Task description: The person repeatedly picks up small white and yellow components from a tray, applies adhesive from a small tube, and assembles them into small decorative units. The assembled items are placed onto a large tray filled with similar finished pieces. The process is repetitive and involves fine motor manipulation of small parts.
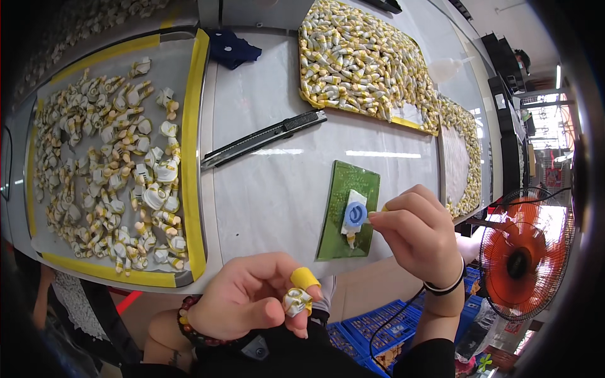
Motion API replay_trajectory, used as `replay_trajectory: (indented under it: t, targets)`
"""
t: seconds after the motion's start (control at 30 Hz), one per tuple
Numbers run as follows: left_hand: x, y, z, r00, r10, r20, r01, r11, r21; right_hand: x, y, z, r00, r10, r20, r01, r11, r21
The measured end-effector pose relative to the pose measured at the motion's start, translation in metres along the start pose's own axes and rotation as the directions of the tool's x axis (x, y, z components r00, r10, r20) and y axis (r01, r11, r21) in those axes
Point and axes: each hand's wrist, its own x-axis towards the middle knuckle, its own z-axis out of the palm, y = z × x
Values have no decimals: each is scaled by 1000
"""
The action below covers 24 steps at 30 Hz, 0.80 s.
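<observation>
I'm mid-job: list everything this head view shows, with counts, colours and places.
Worktable: one, pale grey, centre
Left tray: one, yellow-taped rim, left
Small pieces: uncountable, white-yellow, in left tray
Upper tray: one, yellow-edged, filled with similar pieces, top
Far tray: one, whitish, with similar pieces, right
Utility knife: one, black-silver, between left and upper trays
Cloth: one, dark blue, upper left
Slab: one, green, right of centre
Pad: one, white, on slab
Disc: one, blue, over pad
Crates: several, blue, lower right
Fan: one, orange, far right
Background clutter: too small to tell
Bracelet: one, beaded, dark multicoloured, left wrist
Left hand: one, lower centre, yellow finger wrap, holding one white-yellow piece
Right hand: one, fingertips beside disc
</observation>
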Motion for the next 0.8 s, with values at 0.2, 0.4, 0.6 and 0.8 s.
replay_trajectory:
  t: [0.2,0.4,0.6,0.8]
  targets:
    - [0,3,7,999,-27,-36,28,999,32,0,-1,10,999,-46,7,46,999,-20]
    - [3,3,6,993,-117,-11,117,993,11,1,-12,3,992,-8,-124,24,992,124]
    - [10,-4,0,959,-254,127,263,962,-66,3,-38,0,951,-57,-302,189,884,427]
    - [12,-7,0,929,-278,246,314,942,-120,12,-36,2,926,-202,-319,311,887,340]
